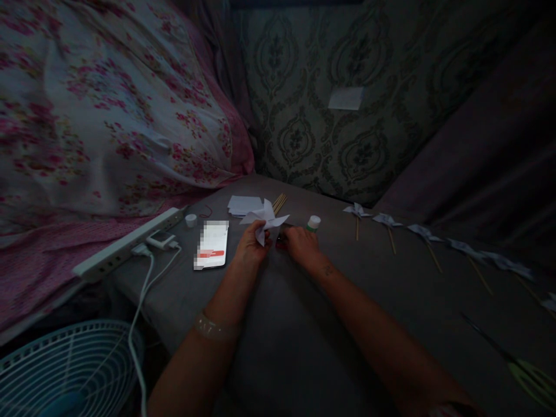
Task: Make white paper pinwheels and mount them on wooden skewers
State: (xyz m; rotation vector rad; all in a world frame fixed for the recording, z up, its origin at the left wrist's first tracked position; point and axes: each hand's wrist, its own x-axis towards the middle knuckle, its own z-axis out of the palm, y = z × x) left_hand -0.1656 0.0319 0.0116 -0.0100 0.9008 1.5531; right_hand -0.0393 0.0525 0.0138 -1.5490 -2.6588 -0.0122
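My left hand (pixel 253 242) is closed on a white paper pinwheel (pixel 270 218), its folded blades standing up past my fingertips. Close by on the right, my right hand (pixel 300 244) has its fingers curled at a small dark red item (pixel 281 243); the hand hides most of it, and I cannot tell its kind. Just behind the right hand stands a glue stick (pixel 314 222) with a white cap and green body. Thin wooden sticks (pixel 280 202) lie behind the pinwheel, beside a stack of white paper (pixel 244 205).
Finished pinwheels on sticks (pixel 386 220) line the table's right side. Scissors with green handles (pixel 527 370) lie at the right front. A lit phone (pixel 214 246), white cap (pixel 191 219) and power strip (pixel 130 243) with cables are left. A blue fan (pixel 65 370) stands lower left.
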